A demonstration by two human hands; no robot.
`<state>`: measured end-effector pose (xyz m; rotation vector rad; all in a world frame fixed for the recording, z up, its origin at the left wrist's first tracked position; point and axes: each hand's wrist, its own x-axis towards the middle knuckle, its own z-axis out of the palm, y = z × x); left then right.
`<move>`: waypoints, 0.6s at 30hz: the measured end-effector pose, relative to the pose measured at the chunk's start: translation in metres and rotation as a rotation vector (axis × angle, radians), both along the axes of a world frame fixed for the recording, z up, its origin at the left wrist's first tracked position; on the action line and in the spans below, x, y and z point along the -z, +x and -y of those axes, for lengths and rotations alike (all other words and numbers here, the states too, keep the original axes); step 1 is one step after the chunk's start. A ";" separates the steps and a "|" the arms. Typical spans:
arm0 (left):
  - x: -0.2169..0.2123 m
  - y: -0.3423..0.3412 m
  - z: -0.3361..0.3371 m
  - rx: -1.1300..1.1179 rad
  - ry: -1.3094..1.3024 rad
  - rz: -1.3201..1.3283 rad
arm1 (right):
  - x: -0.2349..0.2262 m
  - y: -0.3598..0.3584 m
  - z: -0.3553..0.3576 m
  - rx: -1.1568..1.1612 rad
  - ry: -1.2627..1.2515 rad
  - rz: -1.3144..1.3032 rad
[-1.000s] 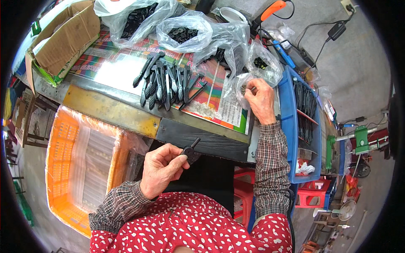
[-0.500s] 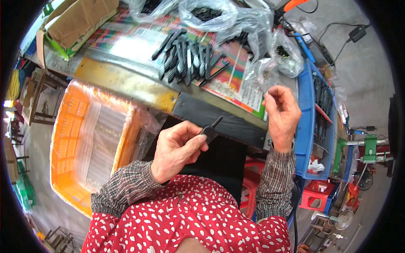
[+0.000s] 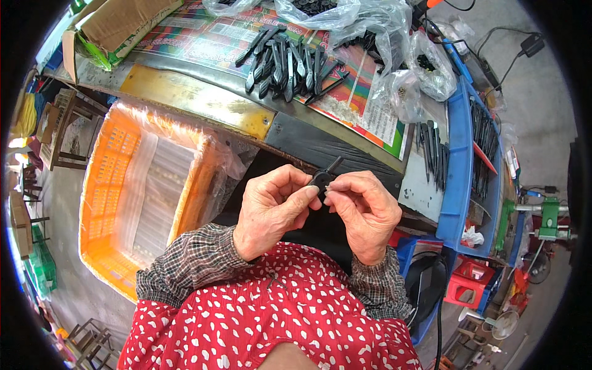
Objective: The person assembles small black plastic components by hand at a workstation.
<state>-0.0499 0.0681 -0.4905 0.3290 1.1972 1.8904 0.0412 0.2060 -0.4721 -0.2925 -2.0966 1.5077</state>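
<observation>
Between my thumb and fingers, my left hand [image 3: 270,213] pinches a small black plastic part [image 3: 321,179] with a rounded body and a thin rod pointing up and right. My right hand [image 3: 369,213] meets it from the other side, thumb and forefinger closed at the rounded end. Whatever those right fingertips pinch is too small to make out. Both hands are in front of the bench edge, above my lap. A pile of long black plastic pieces [image 3: 285,69] lies on the bench beyond them.
At the left is an orange crate [image 3: 98,213] lined with clear plastic. Along the right side, a blue bin [image 3: 451,176] holds black rods. More black rods [image 3: 433,154] lie beside it. Clear bags [image 3: 401,92] of small parts and a cardboard box [image 3: 117,28] sit on the bench.
My right hand has come down and left from above the bench's right side to the black part. My left hand still holds that part, now slightly further right in view.
</observation>
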 end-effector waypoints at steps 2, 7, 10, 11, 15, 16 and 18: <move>-0.001 0.002 0.001 -0.010 -0.016 -0.028 | 0.003 0.000 0.003 0.021 0.053 -0.014; -0.001 0.006 0.002 -0.039 -0.042 -0.122 | 0.005 0.000 0.007 0.068 0.232 -0.061; 0.000 0.011 0.000 -0.117 -0.043 -0.134 | 0.008 0.001 0.009 0.102 0.330 -0.103; 0.001 0.012 -0.001 -0.139 -0.063 -0.185 | 0.009 0.000 0.010 0.117 0.365 -0.115; 0.006 0.015 -0.001 -0.204 -0.089 -0.333 | 0.009 -0.001 0.013 0.161 0.484 -0.140; 0.006 0.014 -0.001 -0.204 -0.089 -0.332 | 0.009 -0.001 0.013 0.161 0.485 -0.139; 0.005 0.014 0.000 -0.209 -0.138 -0.454 | 0.009 -0.002 0.013 0.177 0.539 -0.143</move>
